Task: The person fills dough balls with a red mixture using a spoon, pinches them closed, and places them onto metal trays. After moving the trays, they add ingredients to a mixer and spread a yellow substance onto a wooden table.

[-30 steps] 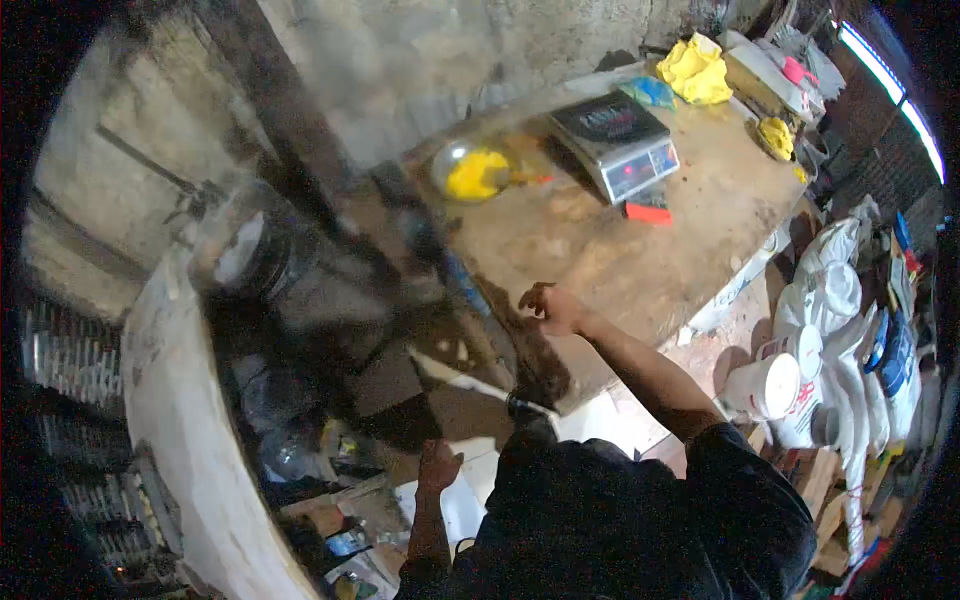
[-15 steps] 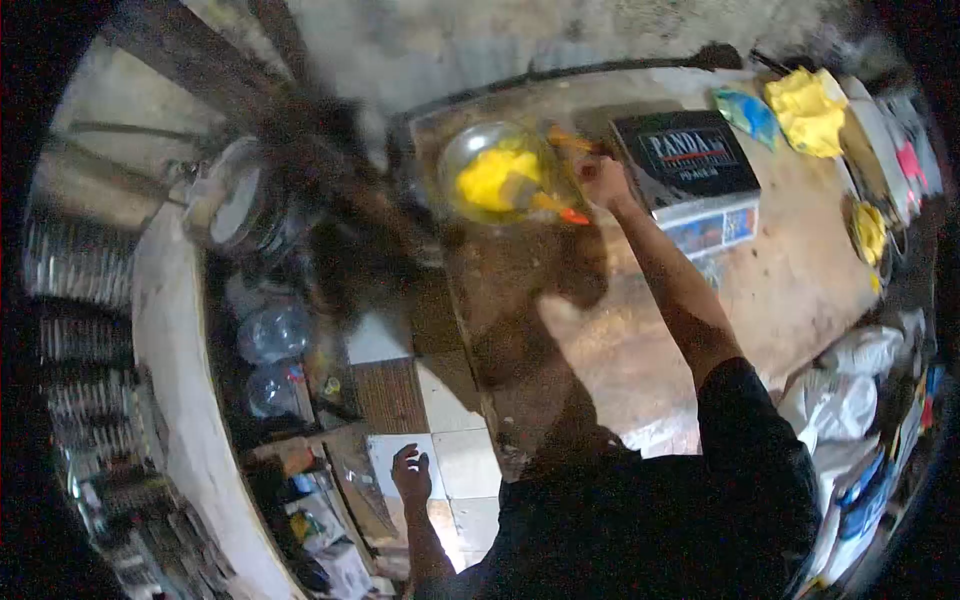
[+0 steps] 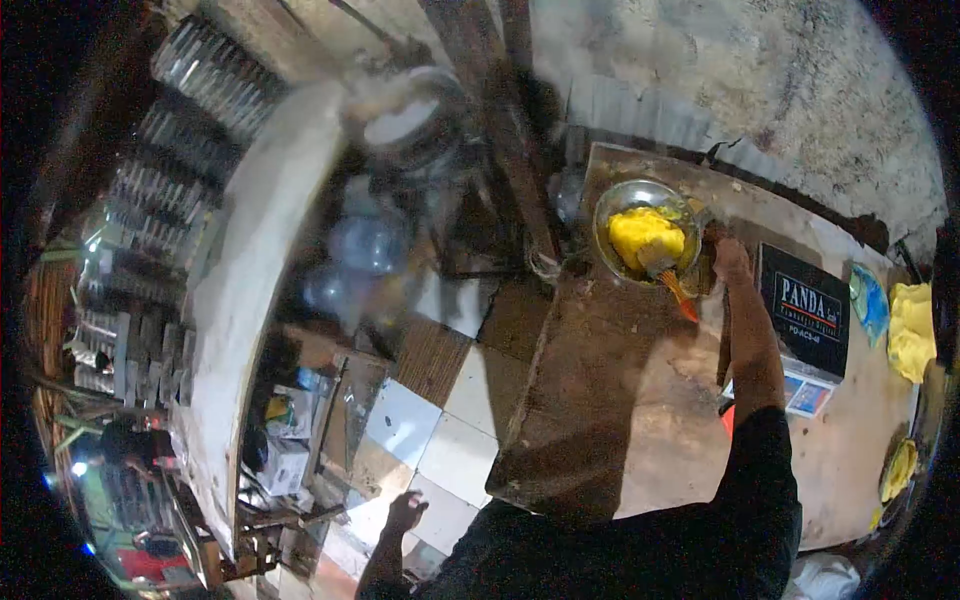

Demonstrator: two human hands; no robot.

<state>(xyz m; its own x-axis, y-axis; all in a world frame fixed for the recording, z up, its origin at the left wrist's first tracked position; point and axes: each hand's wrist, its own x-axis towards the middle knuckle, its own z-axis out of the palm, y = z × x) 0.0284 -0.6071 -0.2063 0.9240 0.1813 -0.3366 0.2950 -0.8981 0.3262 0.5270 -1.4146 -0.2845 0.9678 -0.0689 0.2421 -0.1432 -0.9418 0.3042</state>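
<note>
A steel bowl (image 3: 600, 243) on the wooden table holds a soft yellow mass (image 3: 640, 230). A brush (image 3: 678, 292) with an orange, red-tipped handle rests in the bowl, its head against the yellow mass and its handle over the rim. Just right of the bowl, my right hand (image 3: 731, 262) has its fingers closed around something dark and blurred that I cannot make out. My left hand (image 3: 405, 512) hangs low at my side above the tiled floor, fingers loosely curved and apart, with nothing in it.
A black PANDA scale box (image 3: 808, 312) stands right of my right arm. Beyond it lie a blue-green packet (image 3: 868, 302) and yellow plastic (image 3: 910, 332). A long white-topped counter (image 3: 265, 200) runs along the left. A dark post (image 3: 500, 130) rises behind the table (image 3: 570, 400).
My view has swung left, so the table and bowl appear farther right. My right hand stays beside the bowl, and my left hand remains low at my side.
</note>
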